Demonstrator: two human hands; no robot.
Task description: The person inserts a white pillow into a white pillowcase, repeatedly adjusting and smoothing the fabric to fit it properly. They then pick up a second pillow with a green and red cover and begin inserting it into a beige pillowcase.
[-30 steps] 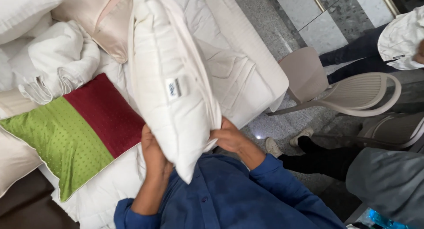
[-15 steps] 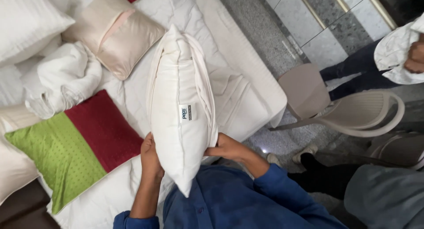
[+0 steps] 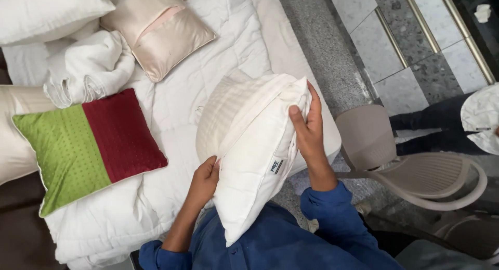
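soft, even indoor light, sharp across most of the view

the white pillow [image 3: 254, 150] sits bright at centre without blowing out, its stripe weave and stitching readable. just left of it the quilt [image 3: 171, 119] shows only faint, shallow shadows in its folds. up and to the right of the pillow, the polished floor tiles [image 3: 410, 67] carry a dull sheen. the darkest patch lies at the far lower left of the pillow. slight softness at the frame corners; no motion blur on the pillow's edges.
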